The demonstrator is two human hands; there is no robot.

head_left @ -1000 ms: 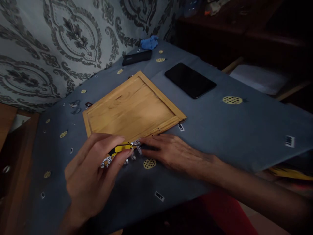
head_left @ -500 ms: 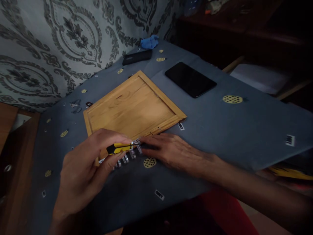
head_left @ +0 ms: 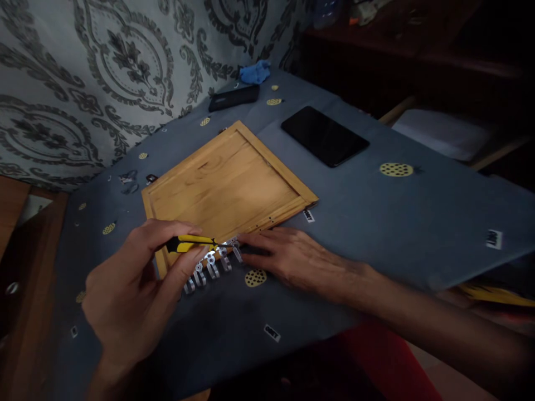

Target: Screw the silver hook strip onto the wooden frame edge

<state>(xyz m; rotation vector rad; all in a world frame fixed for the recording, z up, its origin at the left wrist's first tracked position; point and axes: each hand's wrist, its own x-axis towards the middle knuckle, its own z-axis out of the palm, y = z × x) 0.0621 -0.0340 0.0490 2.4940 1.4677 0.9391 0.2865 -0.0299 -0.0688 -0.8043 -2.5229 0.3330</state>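
Note:
A square wooden board with a raised frame (head_left: 225, 184) lies on the blue-grey cloth (head_left: 376, 223). Along its near edge sits a metal rail with several silver hooks (head_left: 211, 264). My left hand (head_left: 134, 289) is closed round a yellow and black screwdriver (head_left: 190, 243), whose tip points right at the rail's right end. My right hand (head_left: 288, 257) lies flat on the cloth, with its fingertips pressed against that same end of the hook rail.
A black phone (head_left: 325, 136) lies behind the board on the right. Farther back are a dark flat case (head_left: 234, 97) and a crumpled blue cloth (head_left: 254, 72). A patterned curtain (head_left: 104, 72) hangs at the back left. Dark wooden furniture (head_left: 418, 50) stands at the right.
My left hand has drawn back to the left with the screwdriver, uncovering the row of hooks. My right hand has stayed in place.

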